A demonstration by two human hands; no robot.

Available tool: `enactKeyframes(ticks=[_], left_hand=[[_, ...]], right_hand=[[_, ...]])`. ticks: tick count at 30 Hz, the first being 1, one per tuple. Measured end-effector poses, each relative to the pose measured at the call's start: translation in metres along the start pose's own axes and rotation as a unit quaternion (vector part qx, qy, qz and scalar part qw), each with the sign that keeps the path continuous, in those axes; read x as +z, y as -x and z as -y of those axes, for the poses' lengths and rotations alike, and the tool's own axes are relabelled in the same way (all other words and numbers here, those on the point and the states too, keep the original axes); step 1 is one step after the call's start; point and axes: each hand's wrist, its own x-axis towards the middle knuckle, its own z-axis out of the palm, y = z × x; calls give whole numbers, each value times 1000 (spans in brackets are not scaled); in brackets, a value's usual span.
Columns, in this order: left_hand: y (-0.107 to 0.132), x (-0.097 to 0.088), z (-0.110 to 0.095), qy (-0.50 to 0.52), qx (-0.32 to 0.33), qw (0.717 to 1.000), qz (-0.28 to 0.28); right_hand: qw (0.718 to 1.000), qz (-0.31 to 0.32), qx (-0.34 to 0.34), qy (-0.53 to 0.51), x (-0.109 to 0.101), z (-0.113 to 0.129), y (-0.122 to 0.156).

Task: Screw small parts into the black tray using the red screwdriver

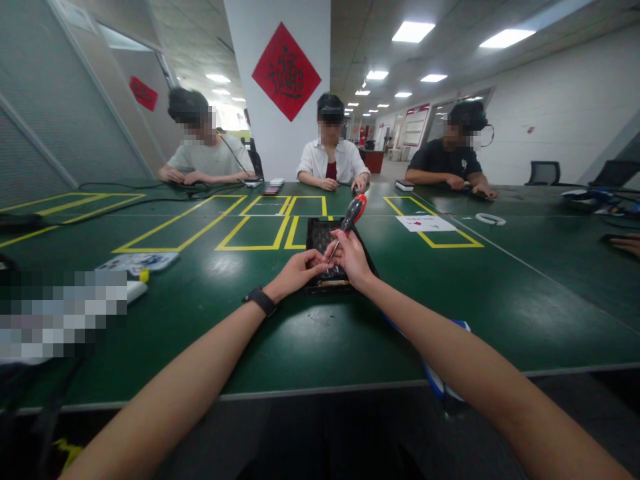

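Note:
My right hand (351, 257) is closed round a screwdriver with a red and black handle (353, 211), its handle pointing up and away from me and its tip down at a black tray (317, 235). My left hand (300, 269) sits right beside it at the tray's near left edge, fingers pinched together near the screwdriver's tip. What those fingers hold is too small to make out. A dark band is on my left wrist (261, 300).
The green table (210, 293) carries yellow taped rectangles (255, 230). Three people sit along the far side. A white paper (425, 223) and a white ring (490, 219) lie to the right. White items (135, 265) lie at the left. Another person's hand (625, 243) is at the far right.

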Motion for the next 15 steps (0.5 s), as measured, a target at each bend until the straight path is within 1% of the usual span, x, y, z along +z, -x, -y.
enactKeyframes(ticks=[6,12,13,15], left_hand=[[-1,-1,-4,3,-1,1000,7],[1,-2,-4,32,14,998,57],[1,-1,-5,38,14,998,57],[1,0,-5,46,11,998,37]], right_hand=[[1000,-2,-4,0,2,3,2],[1000,11,19,4,0,3,2],[1000,10,17,4,0,3,2],[1000,8,6,0,0,2,1]])
